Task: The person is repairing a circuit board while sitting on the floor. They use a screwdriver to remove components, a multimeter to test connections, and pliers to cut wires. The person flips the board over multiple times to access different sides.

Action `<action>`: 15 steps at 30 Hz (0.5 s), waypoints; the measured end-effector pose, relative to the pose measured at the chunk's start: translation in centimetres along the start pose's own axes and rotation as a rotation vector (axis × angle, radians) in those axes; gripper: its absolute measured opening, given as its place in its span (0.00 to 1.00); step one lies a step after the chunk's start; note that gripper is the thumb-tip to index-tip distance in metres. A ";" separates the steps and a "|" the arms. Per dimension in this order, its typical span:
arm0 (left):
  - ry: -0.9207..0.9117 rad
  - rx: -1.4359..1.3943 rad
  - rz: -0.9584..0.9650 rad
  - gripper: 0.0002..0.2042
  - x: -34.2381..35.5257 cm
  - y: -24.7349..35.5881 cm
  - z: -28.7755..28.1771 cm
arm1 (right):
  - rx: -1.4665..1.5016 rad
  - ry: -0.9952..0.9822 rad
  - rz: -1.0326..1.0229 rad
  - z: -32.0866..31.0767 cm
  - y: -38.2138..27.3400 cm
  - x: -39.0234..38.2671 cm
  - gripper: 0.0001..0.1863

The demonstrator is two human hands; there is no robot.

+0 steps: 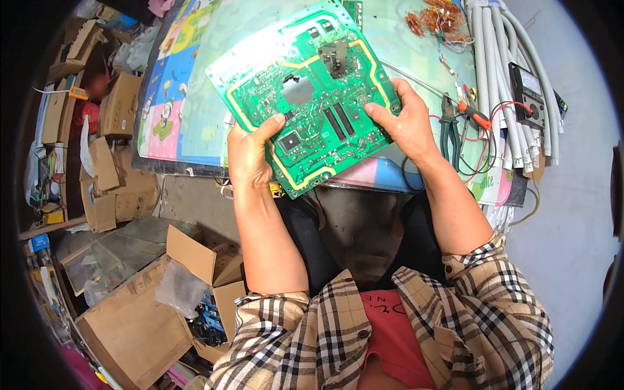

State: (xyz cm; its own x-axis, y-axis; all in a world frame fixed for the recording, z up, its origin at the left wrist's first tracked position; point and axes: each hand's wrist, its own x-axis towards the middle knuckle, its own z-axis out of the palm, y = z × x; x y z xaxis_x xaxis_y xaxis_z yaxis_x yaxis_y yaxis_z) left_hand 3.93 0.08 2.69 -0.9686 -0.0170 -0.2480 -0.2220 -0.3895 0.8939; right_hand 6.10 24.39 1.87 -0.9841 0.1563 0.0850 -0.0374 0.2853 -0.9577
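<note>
A large green circuit board [260, 97] is held tilted above the near edge of the table, its solder side with yellow-edged tracks facing me. My left hand [250, 153] grips its lower left edge, the thumb lying on the board. On the right edge, my right hand [409, 123] clasps it the same way, thumb on top and fingers behind, mostly hidden. Right of the board lie a screwdriver [474, 115] with a red and black handle and green-handled pliers [450, 133]. A multimeter [526, 94] with red and black leads rests beyond them.
The table has a colourful patterned cover [188, 123]. Grey tubes [491, 58] run along its right side, and a heap of copper wire [445, 16] sits at the back. Cardboard boxes [120, 104] crowd the left. An open carton [195, 253] stands on the floor at lower left.
</note>
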 end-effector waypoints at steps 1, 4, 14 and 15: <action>0.005 -0.010 -0.001 0.17 0.0 0.0 0.0 | -0.026 -0.006 -0.011 -0.1 0.0 0.1 0.22; 0.002 -0.040 0.007 0.17 0.0 0.0 -0.1 | -0.095 -0.015 -0.020 -0.1 0.2 0.3 0.23; -0.012 -0.018 0.047 0.19 -1.0 0.7 0.3 | -0.086 -0.034 0.004 0.0 -0.5 0.3 0.22; -0.009 -0.016 0.048 0.19 -1.1 0.9 0.3 | -0.092 -0.038 0.004 0.0 -0.5 0.4 0.22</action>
State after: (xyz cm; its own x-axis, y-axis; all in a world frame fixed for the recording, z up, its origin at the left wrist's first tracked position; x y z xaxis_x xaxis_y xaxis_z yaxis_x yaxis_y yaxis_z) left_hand 4.74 -0.02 3.86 -0.9791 -0.0280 -0.2016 -0.1735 -0.4032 0.8985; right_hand 5.73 24.26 2.40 -0.9902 0.1218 0.0689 -0.0191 0.3704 -0.9287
